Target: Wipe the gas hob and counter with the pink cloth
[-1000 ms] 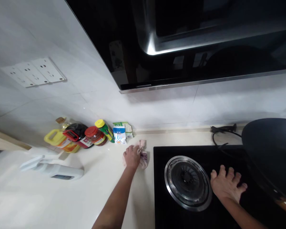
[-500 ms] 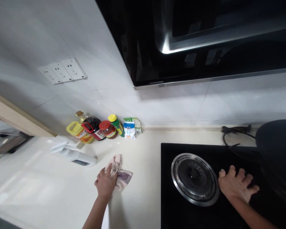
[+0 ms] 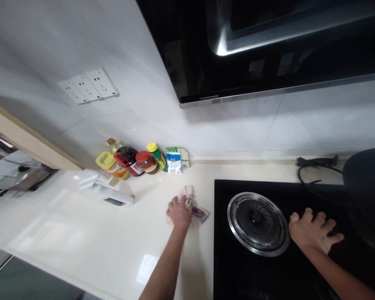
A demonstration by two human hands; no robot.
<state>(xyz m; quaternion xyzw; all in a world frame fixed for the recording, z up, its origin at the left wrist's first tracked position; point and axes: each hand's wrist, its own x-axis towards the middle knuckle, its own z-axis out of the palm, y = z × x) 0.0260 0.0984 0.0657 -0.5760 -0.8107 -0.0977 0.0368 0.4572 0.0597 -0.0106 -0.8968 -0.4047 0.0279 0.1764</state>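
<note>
Pale pink cloth point(image 3: 197, 214) with a purple-printed patch lies bunched on the white counter point(image 3: 103, 239), just left of the black hob point(image 3: 237, 275). The left hand point(image 3: 179, 211) is over it, fingers curled down and gathering the fabric, part of which bulges up beside the fingers; the patch fans out to the right, slightly blurred. How tightly the fingertips pinch is hidden.

The right hand point(image 3: 314, 231) holds nothing, its fingers spread wide apart over the hob, just beside the metal-rimmed burner point(image 3: 256, 223); whether it bears on the surface I cannot tell. Farther right, a dark pan point(image 3: 367, 179) is cut off by the picture's edge, and a black cable point(image 3: 318, 161) curls behind the hob.

Left of the cloth, well apart, a white spray bottle point(image 3: 114, 196) lies on its side. Along the wall point(image 3: 231, 129) stand a yellow-handled jug point(image 3: 112, 165), a dark bottle with a red handle point(image 3: 131, 160), a red-lidded jar point(image 3: 147, 162), a green bottle with a yellow cap point(image 3: 158, 157) and a blue-and-white packet point(image 3: 174, 163), with a green packet point(image 3: 185, 156) behind it. Wall sockets point(image 3: 89, 86) sit above the jug, and a glossy black hood point(image 3: 253, 85) overhangs the hob.
</note>
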